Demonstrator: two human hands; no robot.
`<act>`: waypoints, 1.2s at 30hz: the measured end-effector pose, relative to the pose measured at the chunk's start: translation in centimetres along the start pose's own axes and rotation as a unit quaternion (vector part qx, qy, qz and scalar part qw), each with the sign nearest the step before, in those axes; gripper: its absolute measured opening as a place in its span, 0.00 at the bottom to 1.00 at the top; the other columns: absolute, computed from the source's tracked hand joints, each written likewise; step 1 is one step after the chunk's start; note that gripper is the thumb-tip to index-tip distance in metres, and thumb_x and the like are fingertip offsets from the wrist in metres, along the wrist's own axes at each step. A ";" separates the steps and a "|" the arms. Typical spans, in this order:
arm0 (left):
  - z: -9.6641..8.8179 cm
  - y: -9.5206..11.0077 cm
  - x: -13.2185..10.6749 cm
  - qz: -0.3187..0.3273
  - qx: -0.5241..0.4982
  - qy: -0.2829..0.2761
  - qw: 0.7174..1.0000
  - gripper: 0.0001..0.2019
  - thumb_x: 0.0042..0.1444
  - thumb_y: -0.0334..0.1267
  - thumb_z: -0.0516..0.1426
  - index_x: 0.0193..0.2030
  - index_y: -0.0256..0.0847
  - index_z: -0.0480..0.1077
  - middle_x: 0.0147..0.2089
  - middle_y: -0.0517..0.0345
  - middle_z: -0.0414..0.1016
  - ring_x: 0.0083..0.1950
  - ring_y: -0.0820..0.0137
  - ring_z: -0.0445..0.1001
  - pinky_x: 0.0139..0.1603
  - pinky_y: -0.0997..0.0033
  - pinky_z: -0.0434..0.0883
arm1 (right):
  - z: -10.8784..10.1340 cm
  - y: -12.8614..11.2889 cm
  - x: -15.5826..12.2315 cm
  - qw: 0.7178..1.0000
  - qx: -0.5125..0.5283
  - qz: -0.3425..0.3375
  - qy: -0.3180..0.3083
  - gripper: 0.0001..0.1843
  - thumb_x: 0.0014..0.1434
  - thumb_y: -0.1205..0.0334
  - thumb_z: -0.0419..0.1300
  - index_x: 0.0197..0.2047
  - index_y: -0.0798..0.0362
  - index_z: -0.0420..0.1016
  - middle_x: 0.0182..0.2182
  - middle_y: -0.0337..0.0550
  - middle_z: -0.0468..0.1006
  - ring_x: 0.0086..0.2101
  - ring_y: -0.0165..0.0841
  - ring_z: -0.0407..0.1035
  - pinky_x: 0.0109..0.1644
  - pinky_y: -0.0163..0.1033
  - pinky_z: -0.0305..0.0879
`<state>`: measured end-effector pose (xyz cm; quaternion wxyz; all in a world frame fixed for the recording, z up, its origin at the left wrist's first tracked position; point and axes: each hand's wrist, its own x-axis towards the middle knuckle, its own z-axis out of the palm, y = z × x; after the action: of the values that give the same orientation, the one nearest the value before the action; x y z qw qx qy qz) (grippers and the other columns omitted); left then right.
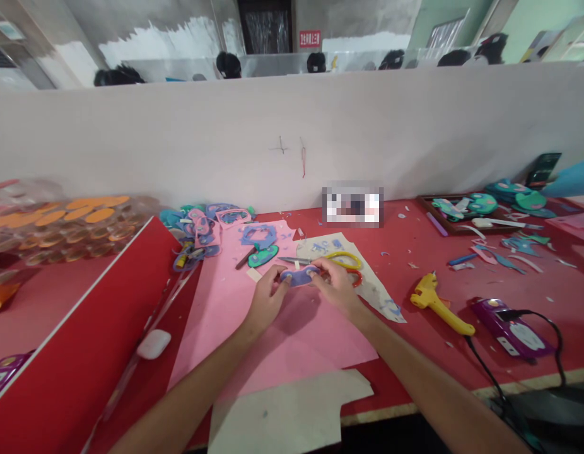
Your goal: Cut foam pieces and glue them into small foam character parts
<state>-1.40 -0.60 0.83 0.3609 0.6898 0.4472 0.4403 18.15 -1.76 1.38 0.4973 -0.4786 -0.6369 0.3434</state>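
Note:
A small blue-purple foam cutout (299, 276) is stretched between my two hands, above a pink sheet (301, 334). My left hand (269, 291) pinches its left end between thumb and fingers. At the other end my right hand (338, 285) grips it the same way. Just beyond my hands lie scissors (345, 258) with yellow and red handles, partly hidden by my right hand. A green foam piece (262, 255) rests by a dark stick-like tool (245, 258) on the pink sheet. Behind it is a blue foam offcut (258, 236) with a hole.
A yellow glue gun (438, 304) and a purple device (512, 329) with a cable lie at right. Behind them stands a brown tray (455, 227) with foam pieces. Foam scraps (207, 227) pile up at back left, near a red divider (84, 334) and a white case (154, 344).

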 end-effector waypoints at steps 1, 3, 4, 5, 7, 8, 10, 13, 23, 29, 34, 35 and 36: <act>0.0 -0.1 0.0 -0.003 -0.004 0.003 1.000 0.14 0.66 0.48 0.55 0.36 0.40 0.68 0.34 0.59 0.69 0.37 0.67 0.67 0.39 0.69 0.65 | 0.0 -0.1 0.0 1.000 0.004 0.000 -0.004 0.08 0.64 0.56 0.58 0.38 0.51 0.74 0.33 0.41 0.77 0.34 0.35 0.70 0.39 0.38 0.66; 0.0 -0.4 0.1 -0.006 -0.016 0.005 1.000 0.14 0.66 0.48 0.55 0.36 0.40 0.68 0.34 0.59 0.69 0.37 0.67 0.66 0.39 0.69 0.64 | 0.0 -0.2 0.0 1.000 0.010 0.000 -0.009 0.08 0.64 0.56 0.58 0.37 0.51 0.74 0.33 0.40 0.77 0.35 0.35 0.70 0.40 0.38 0.66; 0.0 -0.5 0.1 -0.006 -0.022 0.004 1.000 0.13 0.66 0.48 0.55 0.36 0.40 0.68 0.34 0.59 0.69 0.37 0.67 0.66 0.39 0.69 0.64 | 0.0 -0.2 0.0 1.000 0.012 0.000 -0.011 0.08 0.64 0.56 0.58 0.37 0.51 0.74 0.33 0.40 0.77 0.35 0.35 0.70 0.40 0.38 0.66; 0.0 -0.6 0.1 -0.006 -0.027 0.003 1.000 0.13 0.66 0.47 0.55 0.36 0.40 0.68 0.35 0.59 0.69 0.37 0.67 0.66 0.39 0.69 0.64 | 0.0 -0.2 0.0 1.000 0.013 -0.001 -0.013 0.08 0.64 0.57 0.58 0.38 0.51 0.74 0.33 0.40 0.77 0.34 0.35 0.70 0.40 0.38 0.66; 0.0 -0.7 0.1 -0.007 -0.034 0.000 0.999 0.12 0.67 0.46 0.55 0.36 0.40 0.68 0.35 0.59 0.68 0.37 0.68 0.66 0.40 0.69 0.64 | 0.1 0.0 0.0 1.000 0.016 -0.003 -0.017 0.07 0.64 0.57 0.58 0.38 0.51 0.74 0.33 0.40 0.77 0.34 0.35 0.70 0.40 0.38 0.65; 0.0 -0.8 0.1 -0.007 -0.038 0.000 0.999 0.12 0.67 0.46 0.55 0.36 0.40 0.68 0.35 0.59 0.68 0.37 0.68 0.66 0.40 0.69 0.63 | 0.1 0.1 0.0 1.000 0.017 -0.005 -0.019 0.07 0.64 0.58 0.58 0.38 0.51 0.74 0.33 0.40 0.77 0.34 0.34 0.70 0.40 0.38 0.65; 0.0 -0.9 0.1 -0.008 -0.044 -0.003 0.999 0.11 0.67 0.45 0.55 0.37 0.40 0.68 0.35 0.59 0.67 0.38 0.68 0.65 0.41 0.69 0.63 | 0.1 0.2 0.0 1.000 0.018 -0.010 -0.022 0.07 0.63 0.58 0.58 0.38 0.51 0.74 0.33 0.40 0.77 0.35 0.34 0.70 0.40 0.38 0.65; 0.0 -1.0 0.1 -0.008 -0.053 -0.003 0.999 0.10 0.67 0.43 0.55 0.38 0.40 0.68 0.36 0.60 0.68 0.39 0.68 0.66 0.42 0.69 0.63 | 0.1 0.4 0.0 0.999 0.020 -0.020 -0.026 0.07 0.63 0.58 0.58 0.38 0.52 0.74 0.34 0.41 0.78 0.35 0.34 0.70 0.41 0.38 0.65; 0.0 -1.0 0.1 -0.005 -0.065 -0.002 0.998 0.09 0.67 0.43 0.55 0.40 0.40 0.69 0.39 0.58 0.70 0.43 0.67 0.68 0.46 0.69 0.65 | 0.2 0.1 0.0 0.999 0.034 -0.012 -0.014 0.07 0.63 0.58 0.58 0.38 0.51 0.75 0.34 0.41 0.77 0.36 0.35 0.70 0.42 0.39 0.66; 0.2 -0.9 0.0 -0.016 -0.097 -0.033 0.995 0.15 0.66 0.44 0.58 0.54 0.40 0.68 0.53 0.51 0.73 0.51 0.63 0.72 0.52 0.65 0.69 | 0.2 0.7 0.4 0.994 0.091 0.056 0.034 0.11 0.61 0.52 0.61 0.38 0.51 0.74 0.33 0.40 0.74 0.34 0.35 0.70 0.36 0.38 0.68; 0.2 -0.8 0.1 -0.003 -0.087 -0.023 0.996 0.17 0.64 0.44 0.59 0.57 0.41 0.68 0.55 0.49 0.73 0.52 0.62 0.73 0.51 0.64 0.71 | 0.1 1.3 0.6 0.995 0.075 0.049 0.032 0.11 0.61 0.52 0.61 0.38 0.51 0.74 0.34 0.41 0.76 0.36 0.36 0.71 0.39 0.39 0.69; 0.1 -0.9 0.1 0.003 -0.088 -0.022 0.996 0.17 0.64 0.44 0.58 0.57 0.41 0.68 0.56 0.49 0.73 0.53 0.62 0.73 0.51 0.64 0.71 | 0.1 1.3 0.6 0.996 0.071 0.047 0.029 0.11 0.61 0.52 0.61 0.37 0.51 0.74 0.33 0.41 0.76 0.36 0.36 0.71 0.39 0.39 0.68; 0.1 -0.9 0.1 0.006 -0.088 -0.022 0.996 0.17 0.64 0.44 0.58 0.57 0.41 0.68 0.56 0.49 0.73 0.54 0.61 0.73 0.52 0.63 0.72 | 0.2 1.2 0.6 0.996 0.071 0.047 0.026 0.11 0.60 0.52 0.61 0.37 0.51 0.74 0.33 0.41 0.76 0.36 0.36 0.71 0.39 0.39 0.69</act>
<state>-1.53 -0.22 -0.01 0.4272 0.6676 0.3945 0.4649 18.29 -0.80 0.38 0.5299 -0.4804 -0.5747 0.3978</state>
